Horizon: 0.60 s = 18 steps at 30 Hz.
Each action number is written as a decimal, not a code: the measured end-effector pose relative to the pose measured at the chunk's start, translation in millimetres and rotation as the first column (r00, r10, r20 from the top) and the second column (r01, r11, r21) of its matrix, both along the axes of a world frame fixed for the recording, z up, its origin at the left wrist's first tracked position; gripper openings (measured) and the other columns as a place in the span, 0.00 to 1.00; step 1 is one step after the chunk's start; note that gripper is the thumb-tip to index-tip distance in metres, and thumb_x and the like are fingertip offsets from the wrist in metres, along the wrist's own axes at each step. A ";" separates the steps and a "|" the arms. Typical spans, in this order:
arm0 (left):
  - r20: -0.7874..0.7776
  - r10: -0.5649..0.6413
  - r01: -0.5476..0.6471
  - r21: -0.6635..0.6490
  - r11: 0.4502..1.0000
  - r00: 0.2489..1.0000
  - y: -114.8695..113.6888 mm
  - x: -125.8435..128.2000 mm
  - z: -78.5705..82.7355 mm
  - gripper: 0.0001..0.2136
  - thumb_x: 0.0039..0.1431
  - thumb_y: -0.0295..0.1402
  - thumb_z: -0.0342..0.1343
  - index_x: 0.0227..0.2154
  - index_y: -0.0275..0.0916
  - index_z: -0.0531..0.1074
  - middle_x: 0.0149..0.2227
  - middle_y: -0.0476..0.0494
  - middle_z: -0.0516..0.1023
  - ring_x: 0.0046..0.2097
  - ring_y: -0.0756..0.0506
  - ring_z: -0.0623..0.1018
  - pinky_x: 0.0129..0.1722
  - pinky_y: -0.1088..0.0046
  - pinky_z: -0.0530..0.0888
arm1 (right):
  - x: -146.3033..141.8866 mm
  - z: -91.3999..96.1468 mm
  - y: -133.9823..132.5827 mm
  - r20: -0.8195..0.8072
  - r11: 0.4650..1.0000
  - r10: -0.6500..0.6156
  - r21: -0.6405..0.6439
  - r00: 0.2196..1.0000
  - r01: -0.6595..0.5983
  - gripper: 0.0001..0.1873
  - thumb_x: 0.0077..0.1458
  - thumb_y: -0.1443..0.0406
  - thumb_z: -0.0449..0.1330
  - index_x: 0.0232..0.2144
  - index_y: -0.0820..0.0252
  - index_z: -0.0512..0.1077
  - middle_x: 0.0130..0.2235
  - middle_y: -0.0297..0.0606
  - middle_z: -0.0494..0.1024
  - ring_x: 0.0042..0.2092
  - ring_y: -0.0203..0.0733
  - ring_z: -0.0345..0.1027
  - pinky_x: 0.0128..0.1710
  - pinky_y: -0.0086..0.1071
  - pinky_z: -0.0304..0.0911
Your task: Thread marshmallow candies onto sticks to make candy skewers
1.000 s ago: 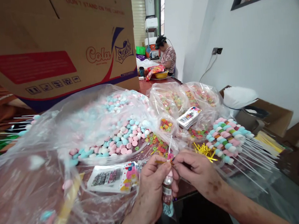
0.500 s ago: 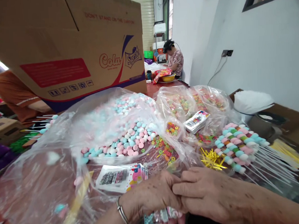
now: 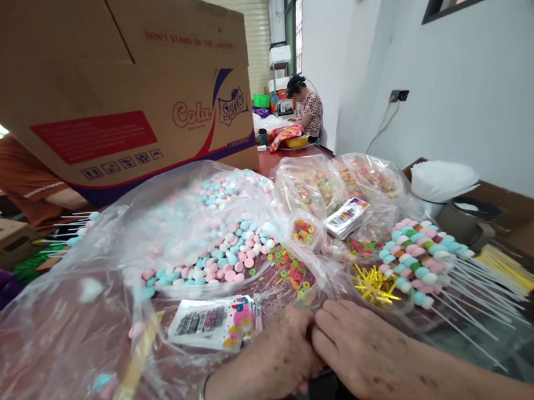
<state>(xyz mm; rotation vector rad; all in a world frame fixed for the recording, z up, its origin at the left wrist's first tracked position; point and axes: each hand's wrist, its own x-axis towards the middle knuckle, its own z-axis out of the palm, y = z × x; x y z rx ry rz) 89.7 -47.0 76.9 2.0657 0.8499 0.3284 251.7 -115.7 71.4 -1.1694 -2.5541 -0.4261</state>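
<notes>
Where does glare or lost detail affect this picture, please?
In the head view, pale haze veils many marshmallows under clear plastic; the same head view washes out at the far-left edge and darkens below the hands.

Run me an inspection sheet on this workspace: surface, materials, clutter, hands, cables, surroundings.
Surface: red-brown table, largely covered by clear plastic.
Materials: marshmallows, candy rings, loaded skewers, gold ties; two card stacks, near and farther back.
Clutter: yellow strip and a few stray marshmallows at left, among the plastic.
Hands: left hand and right hand touching, fingers curled; anything inside is hidden.
Cables: pale cable hanging from wall socket; lower end hidden.
Surroundings: large carton at left; co-worker at the back.
</notes>
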 end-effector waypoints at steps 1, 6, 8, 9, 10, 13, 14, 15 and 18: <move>0.035 0.069 -0.073 0.126 0.989 0.997 -1.1 2.5 -3.2 0.07 0.50 0.25 0.54 0.22 0.42 0.73 0.22 0.48 0.77 0.24 0.45 0.75 0.26 0.70 0.73 | -2.0 -5.8 4.0 -0.006 0.995 -0.078 0.063 0.997 0.078 0.07 0.57 0.74 0.53 0.36 0.63 0.69 0.32 0.42 0.74 0.32 0.45 0.63 0.32 0.38 0.56; 0.358 0.184 -0.370 0.569 0.734 0.915 -10.3 13.9 -4.7 0.11 0.57 0.21 0.49 0.40 0.36 0.72 0.39 0.32 0.78 0.41 0.37 0.76 0.43 0.56 0.72 | 4.6 -4.9 42.6 -0.342 0.907 -0.290 0.200 0.894 0.371 0.12 0.60 0.75 0.47 0.28 0.59 0.65 0.25 0.38 0.69 0.27 0.43 0.63 0.28 0.35 0.55; 0.532 0.085 -0.457 0.622 0.636 0.842 -16.6 14.3 -3.5 0.11 0.57 0.22 0.54 0.43 0.37 0.71 0.41 0.35 0.77 0.44 0.39 0.75 0.46 0.58 0.71 | 6.8 7.9 53.4 -0.545 0.886 -0.303 0.141 0.782 0.442 0.11 0.62 0.71 0.49 0.28 0.58 0.65 0.25 0.36 0.70 0.27 0.41 0.64 0.28 0.33 0.57; 0.571 0.073 -0.449 0.551 0.703 0.817 -18.7 13.9 -3.4 0.08 0.59 0.24 0.56 0.41 0.38 0.72 0.38 0.38 0.77 0.41 0.41 0.75 0.44 0.62 0.71 | 5.1 14.3 55.3 -0.638 0.887 -0.296 0.092 0.711 0.452 0.10 0.63 0.70 0.50 0.29 0.59 0.65 0.25 0.35 0.71 0.27 0.40 0.65 0.28 0.31 0.58; 0.593 0.116 -0.416 0.399 0.817 0.797 -19.2 13.2 -3.2 0.03 0.61 0.28 0.55 0.37 0.39 0.72 0.33 0.42 0.76 0.36 0.43 0.74 0.39 0.66 0.71 | 1.1 19.5 54.6 -0.710 0.899 -0.283 0.039 0.645 0.437 0.08 0.63 0.69 0.51 0.30 0.58 0.65 0.26 0.34 0.72 0.28 0.38 0.66 0.29 0.30 0.58; 0.526 0.444 -0.246 -0.404 0.881 0.726 -9.1 7.3 4.4 0.22 0.70 0.44 0.40 0.30 0.37 0.74 0.25 0.44 0.74 0.28 0.45 0.73 0.29 0.70 0.68 | -19.8 23.7 43.3 -0.799 0.967 -0.209 -0.083 0.563 0.240 0.08 0.62 0.69 0.51 0.30 0.58 0.66 0.27 0.32 0.73 0.29 0.35 0.68 0.30 0.27 0.60; 0.531 0.537 -0.179 -0.582 0.794 0.655 -2.9 3.1 10.7 0.26 0.70 0.47 0.37 0.32 0.37 0.76 0.26 0.43 0.76 0.28 0.45 0.74 0.30 0.69 0.69 | -26.8 21.5 39.1 -0.807 0.981 -0.185 -0.117 0.562 0.154 0.09 0.62 0.69 0.50 0.29 0.57 0.66 0.27 0.31 0.73 0.29 0.35 0.68 0.31 0.26 0.61; 0.570 0.561 -0.083 -0.653 0.753 0.600 3.3 -2.6 18.3 0.28 0.70 0.49 0.36 0.35 0.36 0.77 0.29 0.41 0.78 0.30 0.44 0.75 0.33 0.68 0.71 | -32.2 18.3 35.8 -0.813 0.983 -0.180 -0.164 0.554 0.079 0.10 0.62 0.68 0.50 0.29 0.57 0.67 0.27 0.31 0.73 0.29 0.35 0.68 0.30 0.26 0.61; 0.750 0.413 0.105 -0.535 0.838 0.516 15.3 -24.8 40.5 0.30 0.67 0.54 0.39 0.31 0.37 0.80 0.33 0.39 0.82 0.36 0.41 0.78 0.42 0.63 0.72 | -35.5 10.6 34.3 -0.823 0.929 -0.321 -0.371 0.469 -0.014 0.11 0.62 0.66 0.51 0.28 0.57 0.67 0.23 0.29 0.70 0.25 0.34 0.65 0.24 0.25 0.60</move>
